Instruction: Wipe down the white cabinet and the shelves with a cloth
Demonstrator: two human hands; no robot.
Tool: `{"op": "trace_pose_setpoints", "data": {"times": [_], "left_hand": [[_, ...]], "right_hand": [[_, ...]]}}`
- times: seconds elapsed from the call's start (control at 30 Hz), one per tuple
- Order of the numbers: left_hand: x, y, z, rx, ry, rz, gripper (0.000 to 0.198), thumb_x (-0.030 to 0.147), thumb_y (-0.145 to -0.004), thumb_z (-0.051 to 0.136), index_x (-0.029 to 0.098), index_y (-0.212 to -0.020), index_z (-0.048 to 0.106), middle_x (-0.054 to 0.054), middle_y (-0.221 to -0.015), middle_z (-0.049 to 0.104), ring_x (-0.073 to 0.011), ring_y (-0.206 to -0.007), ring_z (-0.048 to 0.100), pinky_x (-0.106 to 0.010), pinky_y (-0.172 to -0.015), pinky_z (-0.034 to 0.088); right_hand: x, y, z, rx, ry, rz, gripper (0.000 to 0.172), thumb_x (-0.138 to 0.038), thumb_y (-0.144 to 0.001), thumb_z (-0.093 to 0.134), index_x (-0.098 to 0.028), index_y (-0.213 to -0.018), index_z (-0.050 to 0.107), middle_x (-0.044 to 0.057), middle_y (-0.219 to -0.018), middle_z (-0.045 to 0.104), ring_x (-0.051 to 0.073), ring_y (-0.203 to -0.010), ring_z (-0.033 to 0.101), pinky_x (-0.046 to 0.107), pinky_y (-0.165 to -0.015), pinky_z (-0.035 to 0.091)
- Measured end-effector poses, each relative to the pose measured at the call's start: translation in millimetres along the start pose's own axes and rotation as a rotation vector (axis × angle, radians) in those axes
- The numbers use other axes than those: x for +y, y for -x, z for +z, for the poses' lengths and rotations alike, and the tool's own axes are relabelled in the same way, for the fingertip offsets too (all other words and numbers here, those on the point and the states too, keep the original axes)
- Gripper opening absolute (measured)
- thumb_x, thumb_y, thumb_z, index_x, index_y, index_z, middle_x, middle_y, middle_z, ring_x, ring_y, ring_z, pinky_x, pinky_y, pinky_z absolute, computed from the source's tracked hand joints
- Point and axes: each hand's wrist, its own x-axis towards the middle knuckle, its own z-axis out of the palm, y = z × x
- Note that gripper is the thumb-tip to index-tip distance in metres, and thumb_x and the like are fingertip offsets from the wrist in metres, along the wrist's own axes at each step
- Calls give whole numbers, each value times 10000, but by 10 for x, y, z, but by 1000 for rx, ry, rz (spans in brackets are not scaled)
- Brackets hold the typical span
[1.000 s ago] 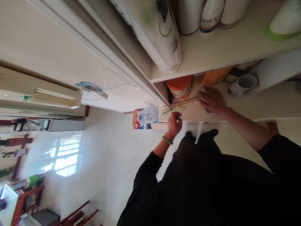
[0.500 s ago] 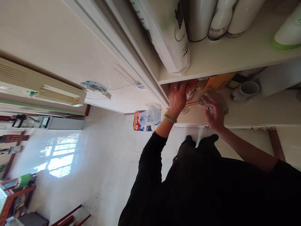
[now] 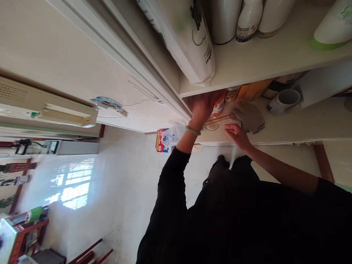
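A person in a black long-sleeved top works inside a cream-painted cabinet with both bare hands. The left hand (image 3: 202, 108), a pale green jade bangle (image 3: 192, 130) at its wrist, reaches in just under the front lip of the upper shelf (image 3: 264, 64), against or just beside an orange-labelled round can (image 3: 219, 106). Its fingers (image 3: 205, 104) are spread wide, and the view does not settle whether they grip the can. The right hand (image 3: 238, 135) sits lower, close to the front edge of the lower shelf (image 3: 310, 124), its fingers curved loosely open and holding nothing, just beside a folded grey-brown cloth (image 3: 249, 116). Thin wooden chopsticks (image 3: 218, 120) lie between the hands, running from the cloth toward the left wrist above a small clear glass dish (image 3: 212, 125). Toward the far end of the lower shelf, a white ceramic mug (image 3: 284, 101) lies on its side, and a yellow-orange box (image 3: 254, 90) stands against the back. Overhead, a large white paper sack (image 3: 187, 40) stands beside a steel canister (image 3: 224, 20) and a white plastic bottle (image 3: 247, 24). A clear plastic bag (image 3: 172, 137) and a red-and-blue carton (image 3: 161, 141) show beyond the cabinet's near end.
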Motion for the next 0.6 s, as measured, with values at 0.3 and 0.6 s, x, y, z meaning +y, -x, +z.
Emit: {"op": "trace_pose_setpoints", "data": {"times": [0.3, 0.6], "left_hand": [[145, 1252, 3, -443, -92, -100, 617, 413, -1060, 917, 173, -1595, 728, -231, -1635, 763, -435, -1553, 684, -659, -1357, 550], [150, 1291, 143, -518, -161, -167, 591, 304, -1104, 845, 158, -1658, 702, -216, -1490, 817, -434, -1493, 681, -595, -1289, 564]], "right_hand": [[-384, -219, 303, -83, -141, 366, 542, -673, -965, 894, -294, -1293, 686, 133, -1570, 770, 306, -1326, 828, 362, -927, 753], [-542, -332, 452, -45, -113, 379, 377, -519, -983, 899, -277, -1142, 658, 94, -1413, 799, 248, -1190, 794, 304, -851, 675]]}}
